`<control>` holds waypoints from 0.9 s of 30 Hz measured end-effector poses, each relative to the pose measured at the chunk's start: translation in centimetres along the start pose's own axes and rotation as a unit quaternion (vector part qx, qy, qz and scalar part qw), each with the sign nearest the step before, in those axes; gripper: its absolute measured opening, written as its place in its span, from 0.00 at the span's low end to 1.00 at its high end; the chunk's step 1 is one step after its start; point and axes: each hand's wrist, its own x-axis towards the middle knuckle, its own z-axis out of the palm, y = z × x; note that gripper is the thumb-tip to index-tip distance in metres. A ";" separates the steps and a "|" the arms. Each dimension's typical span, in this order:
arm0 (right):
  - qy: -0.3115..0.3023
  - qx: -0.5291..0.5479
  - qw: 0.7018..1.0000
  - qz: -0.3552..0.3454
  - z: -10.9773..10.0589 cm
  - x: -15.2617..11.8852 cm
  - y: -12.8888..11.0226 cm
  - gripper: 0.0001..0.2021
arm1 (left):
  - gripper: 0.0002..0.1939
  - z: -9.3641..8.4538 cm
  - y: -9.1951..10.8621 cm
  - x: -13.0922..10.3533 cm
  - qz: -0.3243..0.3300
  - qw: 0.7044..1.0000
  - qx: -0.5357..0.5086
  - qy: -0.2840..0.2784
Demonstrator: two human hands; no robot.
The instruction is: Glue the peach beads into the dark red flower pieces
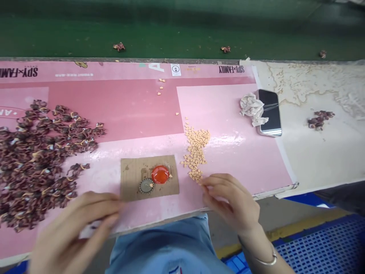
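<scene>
My left hand [80,228], blurred by motion, hovers at the table's front edge, left of a cardboard piece [131,171]. Its thumb and fingers come together, and a dark bit shows between them. Fingertips of my right hand [232,201] are pinched at the near end of a pile of small tan pieces [196,146]; whatever they hold is too small to tell. On the cardboard sit a shallow red dish [160,174] with shiny contents and a grey ridged cap [146,185]. Many small dark brown-purple figures [42,160] with yellowish bits lie heaped at the left.
Crumpled tissue [252,108] leans against a phone [270,112] at the right. A few more dark figures [321,120] lie beyond it. Behind the pink printed sheet [137,102] runs a green belt [171,38] carrying several separate figures. A blue perforated crate [322,243] stands lower right.
</scene>
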 end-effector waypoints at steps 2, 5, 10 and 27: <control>-0.004 0.065 0.998 -0.019 0.5 1.3 -1.7 0.10 | 0.05 2.1 1.9 0.7 0.058 0.997 -0.027 -0.043; 0.002 0.086 0.994 -0.071 1.3 2.9 -4.1 0.12 | 0.07 4.3 3.7 1.2 0.062 0.997 -0.040 -0.025; 0.040 0.081 0.994 -0.060 1.8 3.6 -5.6 0.15 | 0.06 4.9 3.8 0.2 0.061 0.997 -0.044 -0.015; 0.047 0.243 0.964 0.097 2.6 2.5 -5.4 0.15 | 0.09 6.4 5.1 1.6 0.054 0.992 -0.110 0.043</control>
